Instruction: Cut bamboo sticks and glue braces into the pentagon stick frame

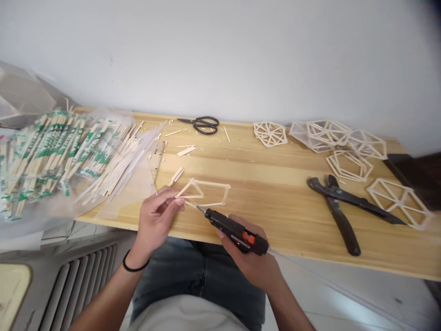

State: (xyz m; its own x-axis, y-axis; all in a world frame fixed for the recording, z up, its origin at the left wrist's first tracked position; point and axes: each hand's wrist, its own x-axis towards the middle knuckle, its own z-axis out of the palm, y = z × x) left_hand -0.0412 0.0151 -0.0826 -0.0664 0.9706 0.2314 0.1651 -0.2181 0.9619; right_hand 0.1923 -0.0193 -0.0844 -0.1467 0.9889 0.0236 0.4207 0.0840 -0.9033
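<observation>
My left hand (pixel 159 216) pinches one corner of a small wooden stick frame (pixel 212 185), its fingers closed on the joint. The frame is an open polygon with a short inner stick, and it rests on or just above the table. My right hand (pixel 253 257) is wrapped round a black hot glue gun (pixel 237 232) with orange parts and a small red light. The gun's metal nozzle (pixel 200 209) points left, close to the end of a stick beside my left fingertips. Whether the nozzle touches the stick I cannot tell.
Wrapped chopsticks (pixel 51 147) and loose sticks (pixel 117 177) lie at left, near a ruler (pixel 158 161). Black scissors (pixel 203 124) lie at the back. Finished stick polygons (pixel 270 133), a stacked group (pixel 327 135) and large black shears (pixel 339 197) are at right.
</observation>
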